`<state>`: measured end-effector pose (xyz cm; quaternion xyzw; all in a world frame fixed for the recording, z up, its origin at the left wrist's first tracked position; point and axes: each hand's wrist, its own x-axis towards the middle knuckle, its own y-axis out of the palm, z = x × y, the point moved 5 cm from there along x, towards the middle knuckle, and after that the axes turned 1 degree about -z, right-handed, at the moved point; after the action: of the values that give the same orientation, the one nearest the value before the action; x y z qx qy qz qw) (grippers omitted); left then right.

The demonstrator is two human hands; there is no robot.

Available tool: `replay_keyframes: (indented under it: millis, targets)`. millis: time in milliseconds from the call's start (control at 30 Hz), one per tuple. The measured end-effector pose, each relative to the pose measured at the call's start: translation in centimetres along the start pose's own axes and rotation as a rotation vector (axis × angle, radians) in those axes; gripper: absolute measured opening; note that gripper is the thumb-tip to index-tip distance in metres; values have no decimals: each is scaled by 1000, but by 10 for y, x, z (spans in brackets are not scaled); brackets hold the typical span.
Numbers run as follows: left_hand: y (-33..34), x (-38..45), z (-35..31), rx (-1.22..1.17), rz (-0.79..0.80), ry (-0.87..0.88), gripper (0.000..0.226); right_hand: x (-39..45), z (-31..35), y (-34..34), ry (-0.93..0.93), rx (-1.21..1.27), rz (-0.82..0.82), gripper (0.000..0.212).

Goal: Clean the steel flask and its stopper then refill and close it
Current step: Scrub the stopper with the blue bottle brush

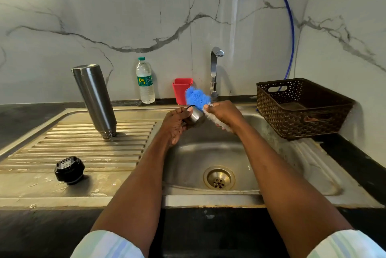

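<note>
Fingers of the left hand (175, 121) are curling round a steel cap (196, 116) over the sink (208, 153). Right hand (222, 112) is gripping a blue brush (196, 96), pressing it on the cap.

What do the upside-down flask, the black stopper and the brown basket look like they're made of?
Flask: brushed steel, going by its dull grey sheen. Stopper: probably glossy black plastic, with shiny highlights. Basket: likely moulded brown plastic, judging by its regular cut-out pattern.
</note>
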<state>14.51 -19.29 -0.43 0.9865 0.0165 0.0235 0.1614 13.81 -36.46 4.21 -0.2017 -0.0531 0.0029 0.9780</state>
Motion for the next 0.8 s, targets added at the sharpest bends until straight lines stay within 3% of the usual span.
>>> replay_keyframes:
  millis: [133,233,367,567,800]
  targets:
    - [1,-1,-1,-80,8,10,6,0,5,6,-6,166,73,34]
    - [1,-3,-7,-70,-1,68,9,0,-10,4,71,62,9,24]
    - [-1,-3,-15,-156,-11,107,11,-4,-14,15,97,-57,110,27]
    - [-6,-4,-18,-236,-58,90,4,-3,-5,16,91,21,22,18]
    - [-3,1,-13,-383,-44,39,28,0,-5,21,40,146,-83,16]
